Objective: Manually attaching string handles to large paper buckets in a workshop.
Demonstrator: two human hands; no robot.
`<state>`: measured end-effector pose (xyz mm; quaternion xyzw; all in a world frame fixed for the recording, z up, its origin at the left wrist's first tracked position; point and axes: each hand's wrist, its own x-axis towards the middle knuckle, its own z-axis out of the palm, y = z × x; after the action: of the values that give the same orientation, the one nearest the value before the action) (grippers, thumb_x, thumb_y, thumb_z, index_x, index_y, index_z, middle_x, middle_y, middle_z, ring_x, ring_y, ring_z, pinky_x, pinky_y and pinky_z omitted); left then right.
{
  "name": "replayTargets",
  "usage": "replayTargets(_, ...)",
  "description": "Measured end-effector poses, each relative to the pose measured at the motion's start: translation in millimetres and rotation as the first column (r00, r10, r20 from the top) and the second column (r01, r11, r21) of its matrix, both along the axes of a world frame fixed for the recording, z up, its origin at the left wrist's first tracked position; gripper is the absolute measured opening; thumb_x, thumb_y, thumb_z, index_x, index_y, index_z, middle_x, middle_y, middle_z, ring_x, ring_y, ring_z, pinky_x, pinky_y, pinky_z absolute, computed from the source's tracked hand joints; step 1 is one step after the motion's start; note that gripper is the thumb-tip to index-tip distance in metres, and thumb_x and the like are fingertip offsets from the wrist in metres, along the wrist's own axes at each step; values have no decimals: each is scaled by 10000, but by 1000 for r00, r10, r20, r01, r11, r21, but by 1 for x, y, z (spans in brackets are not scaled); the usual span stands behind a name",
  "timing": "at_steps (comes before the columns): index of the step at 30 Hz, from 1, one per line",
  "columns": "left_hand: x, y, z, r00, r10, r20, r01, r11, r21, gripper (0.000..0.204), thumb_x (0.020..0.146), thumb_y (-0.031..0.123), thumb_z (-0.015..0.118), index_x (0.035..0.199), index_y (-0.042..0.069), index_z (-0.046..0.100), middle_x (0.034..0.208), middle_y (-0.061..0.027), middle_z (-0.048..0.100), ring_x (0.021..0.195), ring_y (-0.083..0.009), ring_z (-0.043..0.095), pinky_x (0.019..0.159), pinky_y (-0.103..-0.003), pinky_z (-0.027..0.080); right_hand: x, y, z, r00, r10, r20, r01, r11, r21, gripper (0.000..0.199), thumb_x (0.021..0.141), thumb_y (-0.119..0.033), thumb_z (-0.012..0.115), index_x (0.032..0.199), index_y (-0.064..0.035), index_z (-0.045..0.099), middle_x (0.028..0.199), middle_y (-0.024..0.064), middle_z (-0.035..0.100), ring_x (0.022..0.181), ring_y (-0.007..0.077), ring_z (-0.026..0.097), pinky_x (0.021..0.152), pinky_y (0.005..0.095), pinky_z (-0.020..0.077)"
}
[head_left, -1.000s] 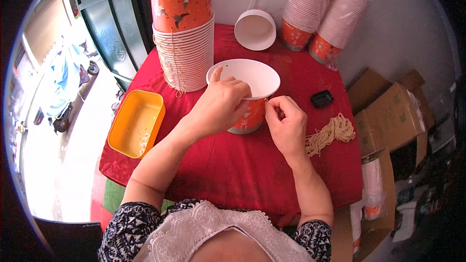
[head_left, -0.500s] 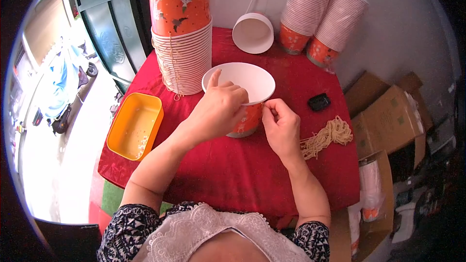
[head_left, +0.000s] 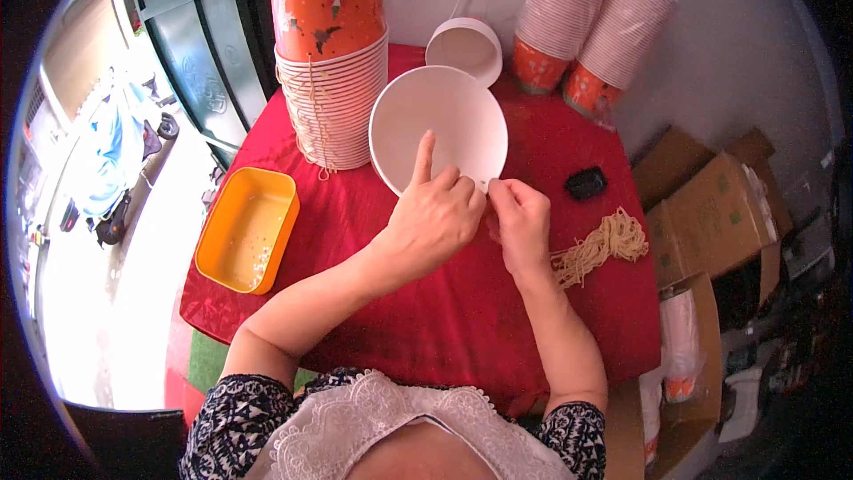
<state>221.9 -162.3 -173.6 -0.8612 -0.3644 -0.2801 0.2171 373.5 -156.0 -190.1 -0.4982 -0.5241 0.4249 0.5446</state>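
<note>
A paper bucket (head_left: 444, 116) with a white inside is tilted so that its mouth opens toward me, near the middle of the table. My left hand (head_left: 435, 218) grips its near rim, the index finger stretched out over the opening and the other fingers curled. Close beside it, my right hand (head_left: 520, 222) is closed in a pinch at the right part of the rim; whatever is between the fingertips is too small to make out. A bundle of beige cords (head_left: 604, 247) lies to the right of my right hand.
A tall stack of orange-patterned buckets (head_left: 329, 107) with cords hanging from it stands back left. An orange tray (head_left: 233, 277) with small white bits sits at left. Behind are a white round container (head_left: 464, 46) and wrapped bucket stacks (head_left: 569, 13). A black object (head_left: 585, 183) lies at right, cardboard boxes (head_left: 711, 222) beyond.
The bucket has tipped toward me, showing more of its inside and hiding its orange side. My left hand has moved right and slightly down, nearer my right hand.
</note>
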Motion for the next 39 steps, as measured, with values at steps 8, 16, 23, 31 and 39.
replayTargets(8,-4,2,-2,963,-56,265,134,949,-286,83,816,90,610,868,26,597,778,-119,601,845,-312,604,1071,-579,277,1,4,-6,995,-58,-79,61,998,32,241,901,-148,595,680,-65,551,593,-35,506,480,34,403,419,204,285)
replayTargets(16,-15,10,-3,794,9,608,281,881,-380,119,818,82,642,910,7,644,830,-183,648,793,-371,602,721,-434,484,-12,-4,-18,997,-58,59,48,987,155,215,914,-135,584,764,20,582,634,-8,547,609,63,487,541,264,408)
replayTargets(23,-13,14,-6,835,-66,546,264,919,-292,78,803,86,626,822,11,639,758,-193,647,754,-370,625,834,-450,456,-16,-7,-31,997,-29,67,13,974,225,167,914,-112,596,801,11,593,656,19,591,617,73,510,550,265,437)
replayTargets(31,-15,18,-10,878,-110,467,277,910,-307,55,788,90,624,794,35,625,690,-186,627,714,-385,630,915,-526,398,-17,-6,-42,997,-18,71,0,970,241,147,908,-99,599,819,18,601,655,45,598,615,83,524,557,272,447)
replayTargets(39,-21,27,-9,886,108,451,254,701,-666,143,827,127,593,818,-14,614,709,-162,631,677,-272,631,781,-387,485,-10,3,-49,995,52,81,-61,991,121,183,897,-113,596,776,24,601,644,18,588,603,70,504,527,265,420)
